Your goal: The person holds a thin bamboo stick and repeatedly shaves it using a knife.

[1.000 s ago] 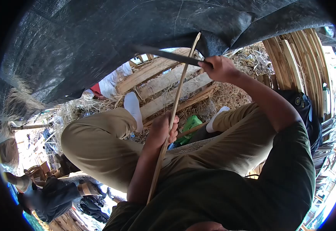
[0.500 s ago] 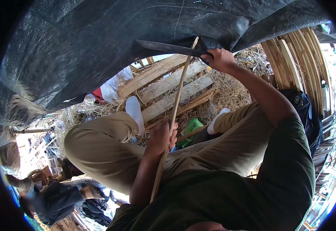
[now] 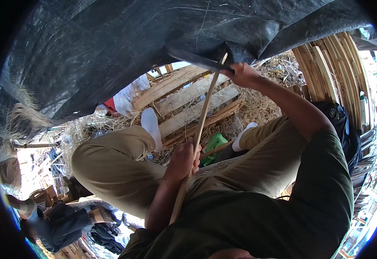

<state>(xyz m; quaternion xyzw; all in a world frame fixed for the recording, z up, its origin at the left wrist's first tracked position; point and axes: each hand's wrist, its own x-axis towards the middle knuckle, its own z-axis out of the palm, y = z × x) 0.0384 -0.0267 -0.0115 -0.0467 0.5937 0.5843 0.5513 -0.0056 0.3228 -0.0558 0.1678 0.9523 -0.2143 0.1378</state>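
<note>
My left hand is wrapped round a long, thin wooden strip. The strip slants from beside my forearm up to the machete, its tip showing just past the blade. In my right hand is the handle of a dark machete. Its blade points left and lies across the strip near the upper end, blurred by motion; whether it cuts into the wood I cannot tell. Both hands are in front of my crossed legs.
A black plastic sheet hangs close above the blade. Planks lie on wood shavings beyond my feet. Stacked boards and a dark backpack are at the right. Green plastic lies between my legs. Another person's legs show lower left.
My right hand has moved slightly down with the machete, which now crosses the strip closer to its tip. The strip's upper end has dipped and shifted a little right.
</note>
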